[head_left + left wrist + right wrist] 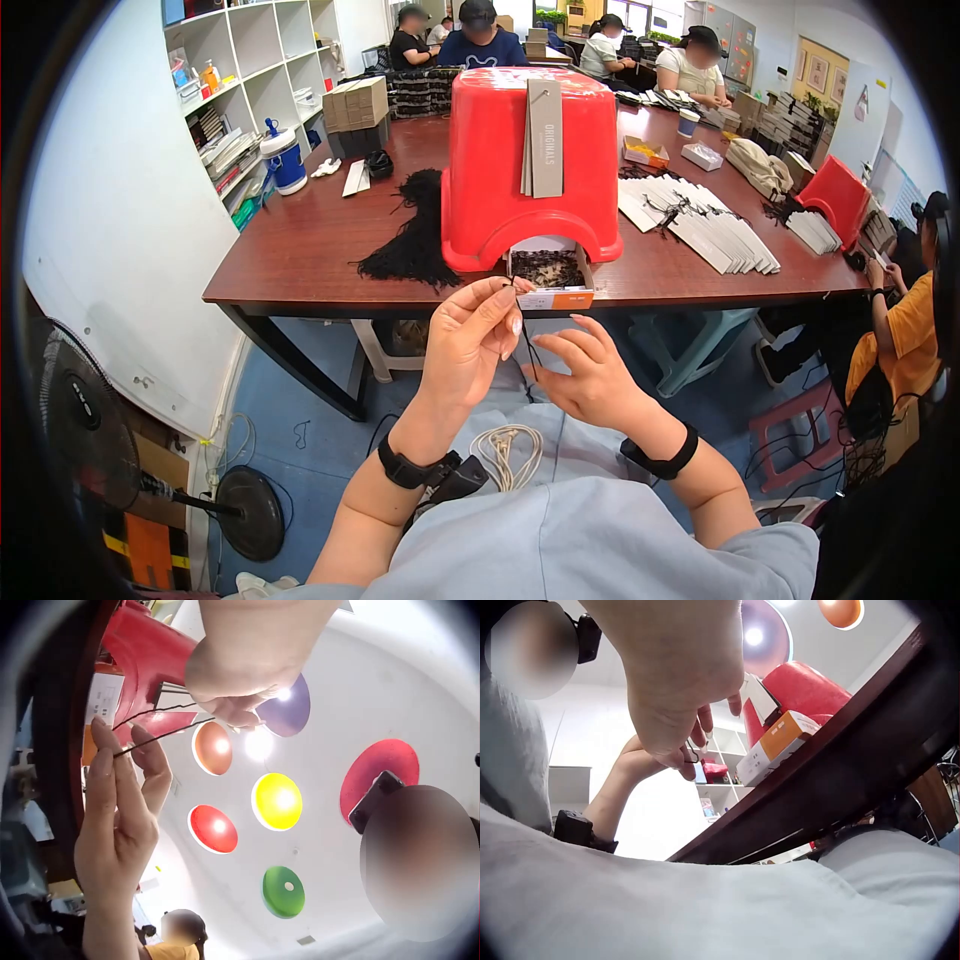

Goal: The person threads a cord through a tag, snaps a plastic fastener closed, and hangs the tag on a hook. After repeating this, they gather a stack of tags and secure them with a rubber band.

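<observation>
Head view: long dark wood table [300, 240], with an upturned red plastic stool [490, 150] at the near edge and a grey card tag [545, 135] hanging down its front. A heap of black cords [415, 235] lies just left of the stool, and rows of grey tags [700, 225] lie to its right. A small orange-and-white box [555, 297] holding dark pieces sits under the stool's front cutout, at the table lip.

Both hands are up in front of that box, off the table and above the lap.
- **Left hand [470, 335]:** thumb and forefinger are pinched on the top of a thin black string [528, 345], other fingers loosely curled.
- **Right hand [590, 375]:** just beside and lower, fingers mostly straight and spread.

Left wrist view: the string [161, 735] runs as two strands between the hands, with the far ends nipped at the right hand's fingertips [105, 746].
</observation>
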{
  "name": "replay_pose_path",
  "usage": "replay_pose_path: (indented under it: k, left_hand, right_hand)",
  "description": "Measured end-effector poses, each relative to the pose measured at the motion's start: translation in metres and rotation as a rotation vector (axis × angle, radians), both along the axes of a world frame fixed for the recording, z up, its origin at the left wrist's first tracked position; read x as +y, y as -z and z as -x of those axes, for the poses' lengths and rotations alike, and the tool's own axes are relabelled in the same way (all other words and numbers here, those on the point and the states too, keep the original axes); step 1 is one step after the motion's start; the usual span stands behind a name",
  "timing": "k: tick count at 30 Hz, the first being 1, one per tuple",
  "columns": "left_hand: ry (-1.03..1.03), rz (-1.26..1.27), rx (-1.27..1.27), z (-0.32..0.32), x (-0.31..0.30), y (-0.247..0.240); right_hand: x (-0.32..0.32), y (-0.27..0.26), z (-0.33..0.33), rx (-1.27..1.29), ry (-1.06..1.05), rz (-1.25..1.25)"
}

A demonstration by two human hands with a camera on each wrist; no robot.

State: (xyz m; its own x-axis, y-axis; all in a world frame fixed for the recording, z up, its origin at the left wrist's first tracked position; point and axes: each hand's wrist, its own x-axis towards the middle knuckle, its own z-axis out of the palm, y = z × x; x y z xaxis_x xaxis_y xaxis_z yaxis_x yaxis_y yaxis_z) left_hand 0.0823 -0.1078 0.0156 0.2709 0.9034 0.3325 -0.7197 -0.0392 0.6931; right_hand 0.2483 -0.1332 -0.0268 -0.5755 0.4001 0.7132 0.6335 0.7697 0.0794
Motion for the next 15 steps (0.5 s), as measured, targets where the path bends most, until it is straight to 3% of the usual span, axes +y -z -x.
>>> replay_pose_path:
  k: [6, 9, 11, 13, 15]
  left_hand:
    - [0.005, -0.011, 0.037, 0.001, -0.002, 0.001]
    - [0.008, -0.087, 0.154, 0.003, -0.009, -0.002]
    - [0.032, -0.106, 0.208, 0.001, -0.015, -0.006]
    - [0.056, -0.13, 0.258, -0.001, -0.019, -0.009]
    - [0.111, -0.127, 0.291, 0.0, -0.022, -0.01]
  right_hand:
    - [-0.005, -0.009, 0.0, -0.032, -0.031, 0.068]
    - [-0.005, -0.029, -0.007, 0.595, -0.123, 0.341]
    - [-0.001, -0.044, -0.016, 0.766, -0.222, 0.59]
    - [0.001, -0.058, -0.012, 0.797, -0.281, 0.605]
    - [-0.003, -0.071, -0.007, 0.797, -0.457, 0.882]
